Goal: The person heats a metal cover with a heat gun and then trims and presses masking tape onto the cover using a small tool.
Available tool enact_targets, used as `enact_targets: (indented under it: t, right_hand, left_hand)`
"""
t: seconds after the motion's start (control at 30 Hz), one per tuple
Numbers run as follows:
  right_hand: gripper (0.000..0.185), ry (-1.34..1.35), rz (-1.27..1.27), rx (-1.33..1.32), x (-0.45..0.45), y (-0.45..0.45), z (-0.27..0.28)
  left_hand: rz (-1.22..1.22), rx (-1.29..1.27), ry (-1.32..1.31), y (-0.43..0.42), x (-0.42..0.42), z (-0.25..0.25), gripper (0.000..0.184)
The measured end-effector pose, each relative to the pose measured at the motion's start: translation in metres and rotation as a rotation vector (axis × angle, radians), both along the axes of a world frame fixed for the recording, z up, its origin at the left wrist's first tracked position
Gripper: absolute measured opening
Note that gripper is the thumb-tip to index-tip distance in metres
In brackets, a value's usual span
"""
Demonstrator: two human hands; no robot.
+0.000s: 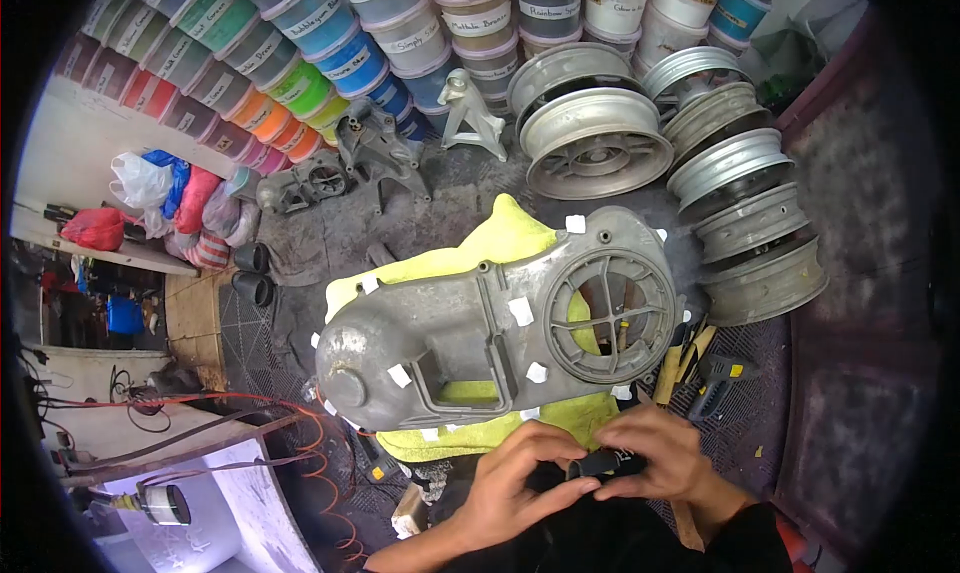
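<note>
Close to my body, my left hand (522,481) and my right hand (660,455) both grip a small black rolled piece (606,462) with some white print on it. Its exact kind I cannot make out, since fingers cover much of it. Just beyond my hands lies a large grey metal engine cover (450,318), with a round spoked opening at its right end. Several small white patches (521,311) stick to its surface and edge. Beneath the cover is a yellow-green towel (440,265).
Stacked metal wheel rims (735,163) stand at the right, with more rims (598,143) at the back. Labelled tubs (385,18) line the far wall. Right of the cover lie a heat gun (716,381) and wooden-handled tools (680,358). An orange coiled hose (318,433) runs at left.
</note>
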State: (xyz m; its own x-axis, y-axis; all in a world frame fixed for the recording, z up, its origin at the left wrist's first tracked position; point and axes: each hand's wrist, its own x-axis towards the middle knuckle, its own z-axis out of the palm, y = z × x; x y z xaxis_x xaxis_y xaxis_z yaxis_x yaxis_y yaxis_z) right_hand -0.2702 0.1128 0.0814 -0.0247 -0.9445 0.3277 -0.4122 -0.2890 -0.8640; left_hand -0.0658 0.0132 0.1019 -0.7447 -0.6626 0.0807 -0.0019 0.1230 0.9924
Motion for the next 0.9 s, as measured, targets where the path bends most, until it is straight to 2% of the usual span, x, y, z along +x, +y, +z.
enact_targets:
  t: [0.13,0.17,0.2,0.3,0.37,0.4,0.5,0.67,0.73,0.77,0.87,0.9]
  right_hand:
    - [0.029,-0.149,0.013,0.110,0.021,-0.009,0.001]
    - [0.024,-0.199,0.005,0.159,0.023,-0.011,0.002]
    - [0.021,-0.235,-0.009,0.210,0.024,-0.012,0.002]
    - [0.016,-0.380,-0.077,0.347,0.033,-0.014,0.004]
    - [0.018,-0.460,-0.062,0.408,0.039,-0.015,0.002]
    - [0.020,-0.501,-0.053,0.435,0.040,-0.016,0.001]
    - [0.027,-0.206,-0.036,0.248,0.039,-0.015,0.000]
    - [0.034,-0.116,-0.014,0.215,0.038,-0.006,-0.001]
    - [0.032,-0.067,-0.025,0.236,0.034,0.008,-0.017]
    - [0.025,-0.171,-0.028,0.287,0.028,0.013,-0.021]
    - [0.018,-0.464,-0.223,0.443,0.016,0.029,-0.048]
    - [0.012,-0.598,-0.364,0.476,0.018,0.032,-0.055]
  left_hand:
    - [0.033,0.051,-0.039,-0.006,0.013,-0.002,0.031]
    - [0.058,0.183,-0.012,-0.002,0.018,-0.009,0.029]
    - [0.100,0.348,0.016,0.003,0.021,-0.012,0.029]
    - [0.131,0.357,0.033,0.000,0.025,-0.015,0.027]
    - [0.203,0.449,0.058,0.002,0.025,-0.017,0.027]
    - [0.211,0.416,0.032,0.002,0.026,-0.019,0.027]
    - [0.215,0.293,-0.077,0.007,0.030,-0.021,0.025]
    - [0.158,0.087,-0.190,0.012,0.027,-0.021,0.023]
    - [0.108,0.125,-0.165,0.013,0.020,-0.022,0.025]
    - [0.086,0.145,-0.156,0.013,0.017,-0.022,0.026]
    - [0.120,0.185,-0.117,0.013,0.006,-0.019,0.027]
    - [0.109,0.151,-0.138,0.013,0.006,-0.018,0.027]
